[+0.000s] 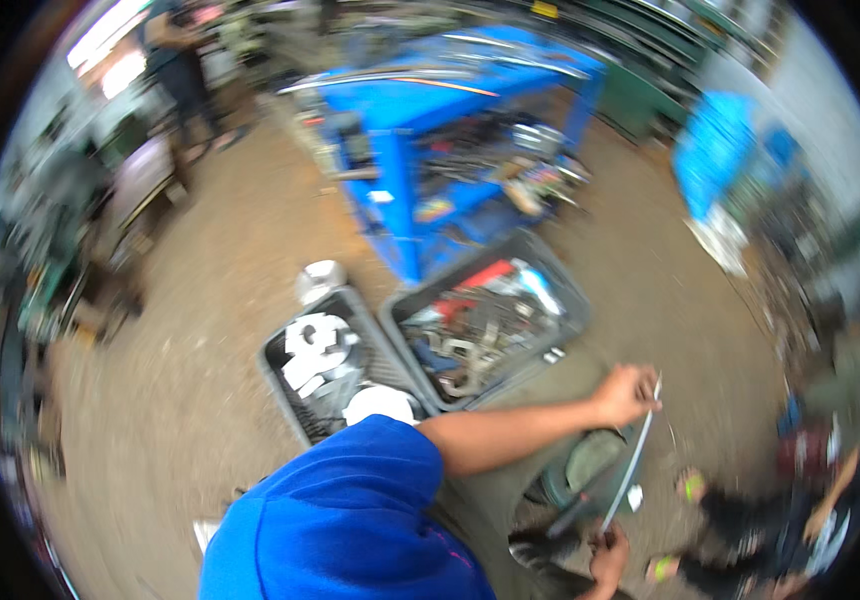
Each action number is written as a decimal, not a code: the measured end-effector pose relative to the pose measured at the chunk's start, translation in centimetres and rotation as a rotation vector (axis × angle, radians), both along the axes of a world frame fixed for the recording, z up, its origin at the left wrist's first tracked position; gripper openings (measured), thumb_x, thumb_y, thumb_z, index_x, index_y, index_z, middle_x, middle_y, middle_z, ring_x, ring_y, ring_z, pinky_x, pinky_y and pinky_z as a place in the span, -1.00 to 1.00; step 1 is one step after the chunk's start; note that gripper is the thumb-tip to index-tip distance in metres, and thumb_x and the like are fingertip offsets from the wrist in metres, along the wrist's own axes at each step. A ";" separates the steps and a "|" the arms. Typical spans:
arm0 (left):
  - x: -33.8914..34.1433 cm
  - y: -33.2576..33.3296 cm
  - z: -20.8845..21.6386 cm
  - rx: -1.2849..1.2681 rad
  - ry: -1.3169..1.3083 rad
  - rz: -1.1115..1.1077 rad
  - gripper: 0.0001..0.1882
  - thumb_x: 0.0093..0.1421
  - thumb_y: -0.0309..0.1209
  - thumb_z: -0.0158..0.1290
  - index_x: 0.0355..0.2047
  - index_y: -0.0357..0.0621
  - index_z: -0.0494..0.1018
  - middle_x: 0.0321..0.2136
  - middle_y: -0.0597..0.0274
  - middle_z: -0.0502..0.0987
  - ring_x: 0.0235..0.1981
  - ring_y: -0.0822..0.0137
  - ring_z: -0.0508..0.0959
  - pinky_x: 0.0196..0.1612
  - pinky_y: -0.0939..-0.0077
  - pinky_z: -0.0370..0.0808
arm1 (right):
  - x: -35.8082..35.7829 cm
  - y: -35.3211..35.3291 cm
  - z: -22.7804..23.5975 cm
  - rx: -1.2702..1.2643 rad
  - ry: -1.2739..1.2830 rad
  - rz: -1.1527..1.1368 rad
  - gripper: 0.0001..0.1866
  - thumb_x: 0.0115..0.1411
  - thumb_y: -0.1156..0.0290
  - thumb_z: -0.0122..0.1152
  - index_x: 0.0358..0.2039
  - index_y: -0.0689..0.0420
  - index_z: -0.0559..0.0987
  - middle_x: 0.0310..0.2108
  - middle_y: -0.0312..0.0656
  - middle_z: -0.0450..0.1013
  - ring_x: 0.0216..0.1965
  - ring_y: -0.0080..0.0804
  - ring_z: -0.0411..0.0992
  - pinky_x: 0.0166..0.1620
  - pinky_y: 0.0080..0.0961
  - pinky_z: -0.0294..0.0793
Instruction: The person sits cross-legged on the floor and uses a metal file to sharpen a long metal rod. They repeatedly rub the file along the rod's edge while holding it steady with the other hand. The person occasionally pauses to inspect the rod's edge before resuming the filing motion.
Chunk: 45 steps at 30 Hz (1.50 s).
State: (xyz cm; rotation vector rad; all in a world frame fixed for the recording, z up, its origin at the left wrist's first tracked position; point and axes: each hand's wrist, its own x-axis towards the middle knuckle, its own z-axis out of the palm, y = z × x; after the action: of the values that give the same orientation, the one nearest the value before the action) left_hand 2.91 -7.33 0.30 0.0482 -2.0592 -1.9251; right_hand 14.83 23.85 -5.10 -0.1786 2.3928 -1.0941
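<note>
My left arm, in a blue sleeve, reaches across to the right. The fingers of my left hand (pixel 628 397) are closed around the upper end of a thin, pale, straight rod (pixel 632 465). Lower down, my right hand (pixel 607 558) pinches the rod's other end, so it slants between both hands. Beside the rod is a green object with a rounded, grey-green top (pixel 595 458); blur hides its kind. A dark, slim piece (pixel 568 515) lies near my right hand, too smeared to name.
Two dark bins stand left of my hands: one (pixel 572 318) holds metal parts, the other (pixel 272 365) white pieces. Beyond them is a blue workbench (pixel 397 190) loaded with rods and tools. A person (pixel 740 530) sits at lower right; another person (pixel 182 70) stands far left.
</note>
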 end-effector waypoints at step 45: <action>4.2 2.9 -1.4 -0.160 -0.446 -1.232 -0.69 0.31 -0.41 0.14 0.02 -0.24 0.55 -0.28 0.28 0.64 -0.24 0.60 0.47 -0.13 0.58 0.46 | -2.5 -5.0 5.0 -0.659 0.142 -0.347 -0.69 0.28 0.35 0.28 -0.03 0.21 0.52 -0.50 -0.38 0.44 -0.48 -0.70 0.36 -0.42 -0.65 0.33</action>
State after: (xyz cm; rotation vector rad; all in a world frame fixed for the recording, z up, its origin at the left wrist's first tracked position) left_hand 7.12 -4.46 -1.13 -1.1822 -2.8871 -2.4715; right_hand 12.33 18.86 -0.08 -0.0600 2.1380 -2.0726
